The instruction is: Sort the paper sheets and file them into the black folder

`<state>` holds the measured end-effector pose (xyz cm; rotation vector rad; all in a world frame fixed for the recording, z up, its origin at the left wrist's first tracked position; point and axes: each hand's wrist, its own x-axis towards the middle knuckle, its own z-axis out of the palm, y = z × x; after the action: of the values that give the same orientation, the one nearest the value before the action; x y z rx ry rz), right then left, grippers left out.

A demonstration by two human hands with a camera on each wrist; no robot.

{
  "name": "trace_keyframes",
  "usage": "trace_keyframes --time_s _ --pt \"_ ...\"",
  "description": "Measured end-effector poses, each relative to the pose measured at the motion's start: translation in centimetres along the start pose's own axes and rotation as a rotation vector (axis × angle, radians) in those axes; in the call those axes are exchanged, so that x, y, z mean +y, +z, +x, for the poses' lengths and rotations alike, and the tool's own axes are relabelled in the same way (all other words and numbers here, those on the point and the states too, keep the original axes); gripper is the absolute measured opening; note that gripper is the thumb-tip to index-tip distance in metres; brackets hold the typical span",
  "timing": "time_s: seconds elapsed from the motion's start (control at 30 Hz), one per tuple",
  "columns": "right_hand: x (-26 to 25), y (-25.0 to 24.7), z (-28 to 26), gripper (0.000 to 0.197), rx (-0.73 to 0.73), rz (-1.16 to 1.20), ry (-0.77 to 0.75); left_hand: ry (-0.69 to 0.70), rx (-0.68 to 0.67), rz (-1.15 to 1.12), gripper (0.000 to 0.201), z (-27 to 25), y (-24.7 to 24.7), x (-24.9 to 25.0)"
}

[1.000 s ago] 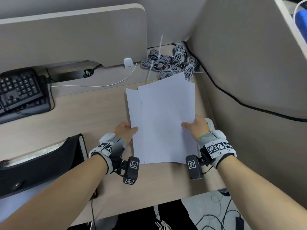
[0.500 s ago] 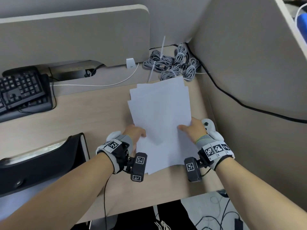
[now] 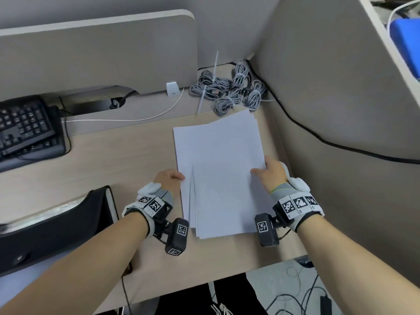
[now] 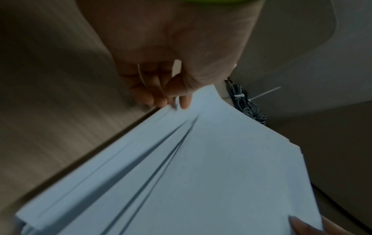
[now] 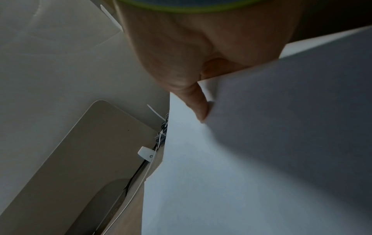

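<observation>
Now our left hand point(image 3: 169, 178) and right hand point(image 3: 271, 170) pinch the paper sheets point(image 3: 219, 169) by their side edges — squarer than a moment ago, though still fanned, above the desk point(image 3: 109, 164); the black folder point(image 3: 56, 226) waits at left.

A light wood-grain counter point(image 3: 109, 160) fills the middle of the frame, closed in by a beige partition panel point(image 3: 91, 51) at upper left and a beige side wall point(image 3: 329, 87) at right. A black keyboard point(image 3: 25, 128) sits at the left edge, bundled grey cables point(image 3: 229, 92) lie in the upper-centre corner, and grey floor point(image 3: 284, 289) with loose wires shows at lower right.
</observation>
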<state>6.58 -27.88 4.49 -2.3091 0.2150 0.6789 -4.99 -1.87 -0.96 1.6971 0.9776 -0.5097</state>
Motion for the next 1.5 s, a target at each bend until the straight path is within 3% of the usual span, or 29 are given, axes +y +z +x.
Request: trace_keyframes --time_s 0.07,0.17,0.3,0.63,0.9,1.03,1.23,1.33,1.4,1.5 --pt "0.3 -0.2 -0.1 0.018 0.008 -0.048 -0.015 -0.031 0.109 0.112 0.008 0.2 0.0 -0.2" --pt "0.5 -0.3 -0.1 0.013 0.029 -0.021 -0.035 -0.024 0.118 0.163 0.024 0.3 0.7 -0.5" --pt "0.6 -0.4 -0.5 0.009 0.017 -0.028 -0.062 -0.041 0.064 0.249 0.026 0.8 1.0 -0.7" --pt "0.5 0.5 -0.1 0.015 -0.024 0.062 -0.042 -0.055 0.115 0.118 0.006 1.9 0.0 -2.4" --pt "0.2 1.0 0.3 0.014 -0.025 0.038 -0.024 -0.039 0.212 0.062 0.013 0.3 -1.4 -1.2" --pt "0.0 1.2 0.4 0.010 -0.031 0.030 -0.022 -0.020 0.164 -0.031 0.025 -1.5 -0.6 0.8" --pt "0.1 1.2 0.6 0.015 -0.021 0.033 0.000 -0.027 0.128 -0.177 0.021 -1.5 0.5 1.2" --pt "0.6 1.1 0.9 0.016 -0.029 0.051 0.010 -0.057 0.013 -0.265 0.015 -1.9 1.0 1.9" --pt "0.7 1.1 0.9 0.017 -0.033 0.058 0.019 -0.103 -0.052 -0.332 0.032 -2.1 1.1 2.0" --pt "0.6 1.2 0.9 0.018 -0.050 0.046 0.023 -0.114 -0.130 -0.409 0.030 -2.8 1.5 2.0"
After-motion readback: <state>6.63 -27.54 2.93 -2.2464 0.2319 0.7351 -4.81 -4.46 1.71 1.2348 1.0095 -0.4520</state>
